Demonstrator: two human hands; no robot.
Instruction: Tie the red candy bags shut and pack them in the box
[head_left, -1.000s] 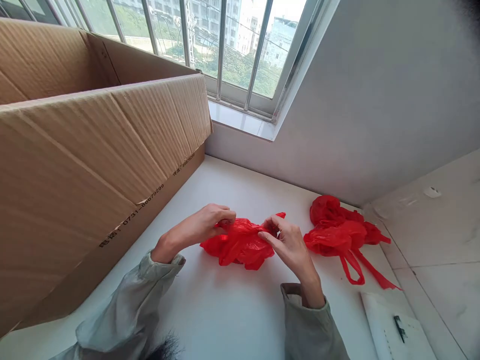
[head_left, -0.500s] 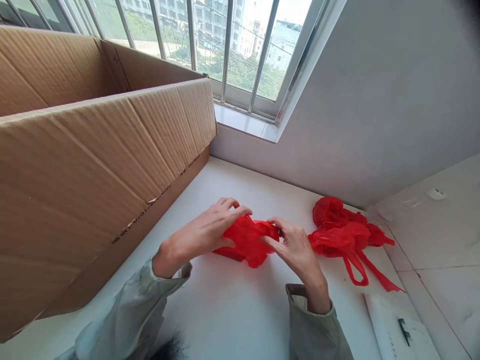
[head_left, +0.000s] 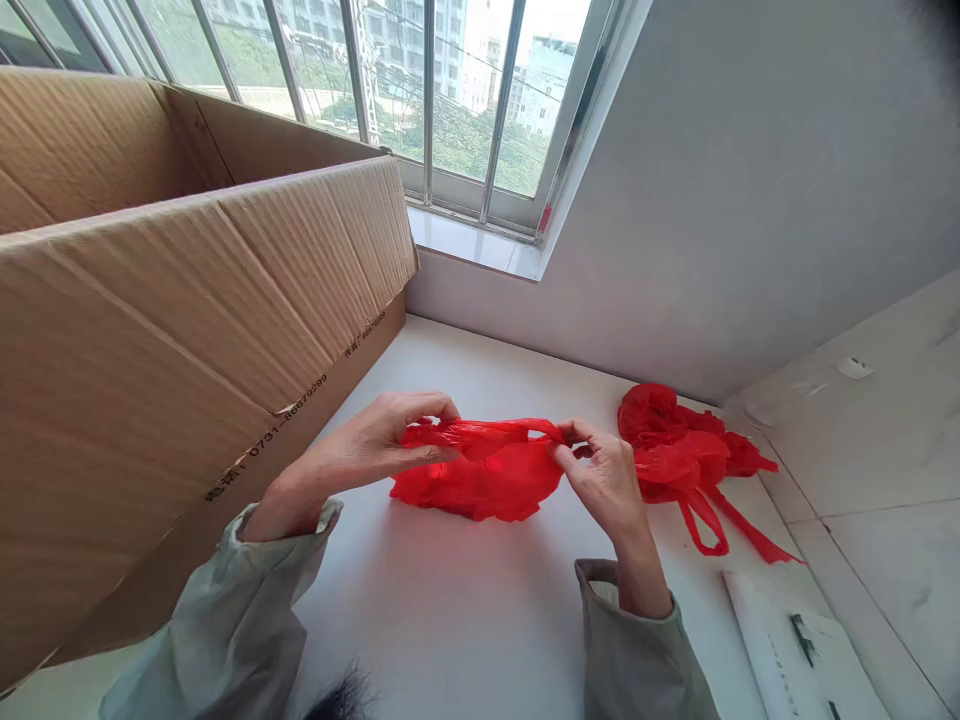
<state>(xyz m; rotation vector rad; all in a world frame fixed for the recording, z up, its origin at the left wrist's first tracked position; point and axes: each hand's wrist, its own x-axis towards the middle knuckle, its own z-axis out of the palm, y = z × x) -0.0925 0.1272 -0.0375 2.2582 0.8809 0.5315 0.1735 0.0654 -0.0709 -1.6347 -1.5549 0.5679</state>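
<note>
A thin red plastic bag (head_left: 487, 480) is stretched sideways between my two hands above the white table. My left hand (head_left: 375, 440) grips its upper left part between thumb and fingers. At the bag's upper right end my right hand (head_left: 600, 465) pinches the edge with thumb and fingertips. A narrow gap shows in the plastic beside the right fingertips. The lower part of the bag hangs crumpled, close to the tabletop.
A large open cardboard box (head_left: 225, 320) fills the left side. More crumpled red bags (head_left: 682, 445) lie at the right against the wall. White papers (head_left: 795, 640) with a dark pen or clip are at the lower right of the table (head_left: 450, 620). A barred window is behind.
My hands have moved apart, the left one leftward, and the red bag between them has gone from a bunched heap to a wider, stretched shape. The view has shifted slightly.
</note>
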